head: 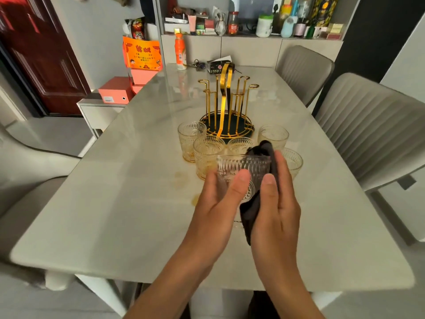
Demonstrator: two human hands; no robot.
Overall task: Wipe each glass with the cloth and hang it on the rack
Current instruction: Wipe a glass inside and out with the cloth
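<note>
The person stands at the pale table (115, 203), holding one ribbed glass (243, 171) up above it, in front of the five glasses (208, 155) waiting by the gold rack (226, 107), whose pegs are all bare. The left hand (220, 199) curls round the glass, thumb across its near wall; the right hand (279, 199) clasps the dark cloth (250, 215) against the glass's right side, the cloth's top poking over the rim. To wipe well, I'd say the left hand should turn the glass steadily while the cloth presses into the ribs, then runs inside the bowl, holding firmly, since patterned glass may slip.
</note>
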